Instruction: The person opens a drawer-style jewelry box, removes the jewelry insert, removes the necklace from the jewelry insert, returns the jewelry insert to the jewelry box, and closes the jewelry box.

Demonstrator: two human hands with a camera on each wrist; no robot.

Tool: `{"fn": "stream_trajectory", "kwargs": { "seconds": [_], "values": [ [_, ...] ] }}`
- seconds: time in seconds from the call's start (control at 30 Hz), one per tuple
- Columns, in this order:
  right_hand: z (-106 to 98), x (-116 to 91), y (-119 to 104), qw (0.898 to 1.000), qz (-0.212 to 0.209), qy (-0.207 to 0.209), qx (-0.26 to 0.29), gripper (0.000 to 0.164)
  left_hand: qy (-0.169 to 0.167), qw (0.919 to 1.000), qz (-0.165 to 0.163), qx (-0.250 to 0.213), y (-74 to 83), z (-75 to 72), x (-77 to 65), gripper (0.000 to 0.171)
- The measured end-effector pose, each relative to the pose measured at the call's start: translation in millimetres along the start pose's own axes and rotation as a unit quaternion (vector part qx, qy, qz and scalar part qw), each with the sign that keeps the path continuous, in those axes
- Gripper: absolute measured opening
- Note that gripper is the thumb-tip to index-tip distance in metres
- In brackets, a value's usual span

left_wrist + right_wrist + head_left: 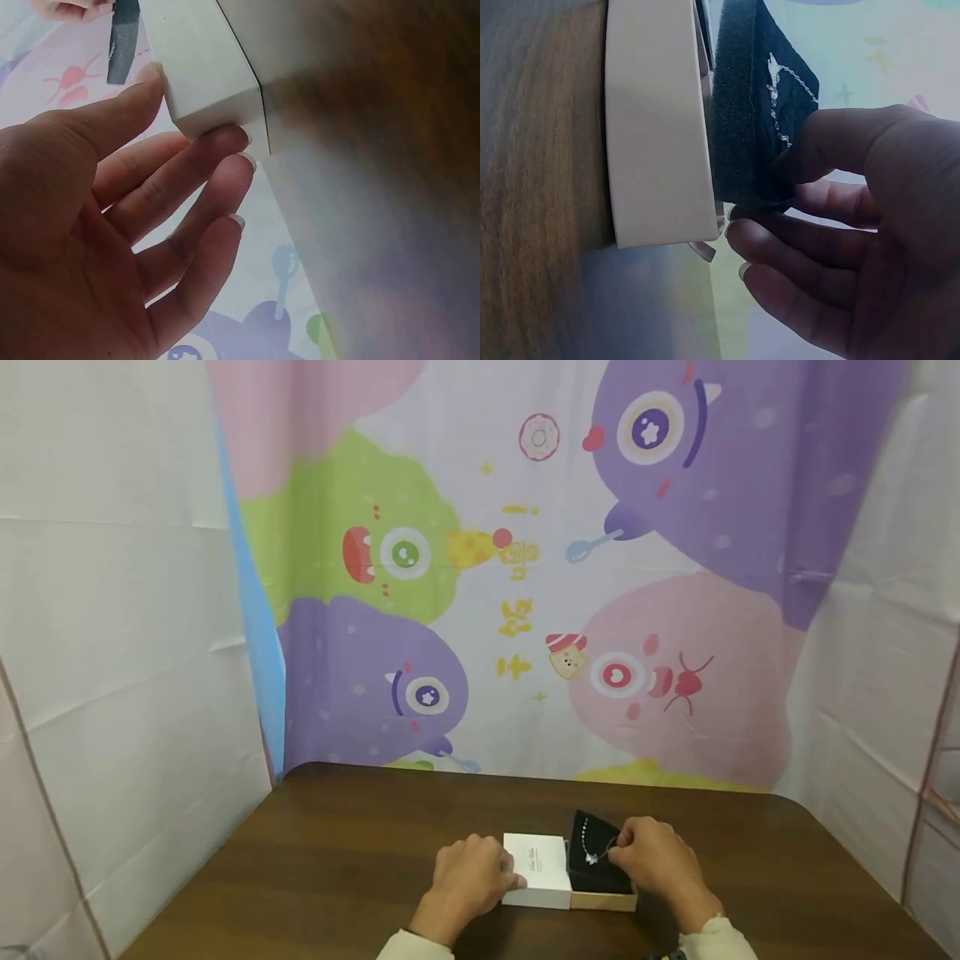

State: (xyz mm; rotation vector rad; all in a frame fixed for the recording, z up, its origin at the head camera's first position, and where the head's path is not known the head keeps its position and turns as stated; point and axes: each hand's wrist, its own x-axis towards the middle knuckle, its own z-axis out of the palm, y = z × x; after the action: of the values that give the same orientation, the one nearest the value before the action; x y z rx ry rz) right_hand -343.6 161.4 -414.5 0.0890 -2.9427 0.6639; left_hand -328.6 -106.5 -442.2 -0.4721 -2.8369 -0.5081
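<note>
A white jewellery box cover (536, 868) with small print sits at the front of the table, its drawer (603, 902) slid out to the right. Tilted up out of the drawer is a black foam insert (592, 881). A silver chain (775, 97) with a sparkling charm lies across the insert's face; whether it is a necklace or bracelet I cannot tell. My left hand (472, 872) holds the cover's left end, thumb on one side and fingers against the other in the left wrist view. With thumb and fingers, my right hand (660, 856) pinches the insert's edge beside the chain.
The brown wooden table (337, 835) runs back to a hanging cloth (480, 727) printed with cartoon monsters. Pale cloth panels (127, 635) stand on both sides. A short ribbon tab (702, 250) sticks out from the drawer's end.
</note>
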Motion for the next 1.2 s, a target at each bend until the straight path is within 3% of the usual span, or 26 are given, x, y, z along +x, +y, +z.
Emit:
{"fn": "stream_trajectory", "kwargs": {
  "seconds": [0.4, 1.2],
  "values": [
    [2.1, -0.2, -2.7, 1.000, -0.004, 0.025, 0.003, 0.017, -0.007, 1.0000, -0.001, -0.006, 0.6, 2.4, 0.3, 0.030],
    [3.5, 2.1, -11.4, 0.997, -0.016, 0.067, 0.043, 0.013, 0.003, 1.0000, 0.005, 0.000, -0.4, 1.2, -0.7, 0.039]
  ]
}}
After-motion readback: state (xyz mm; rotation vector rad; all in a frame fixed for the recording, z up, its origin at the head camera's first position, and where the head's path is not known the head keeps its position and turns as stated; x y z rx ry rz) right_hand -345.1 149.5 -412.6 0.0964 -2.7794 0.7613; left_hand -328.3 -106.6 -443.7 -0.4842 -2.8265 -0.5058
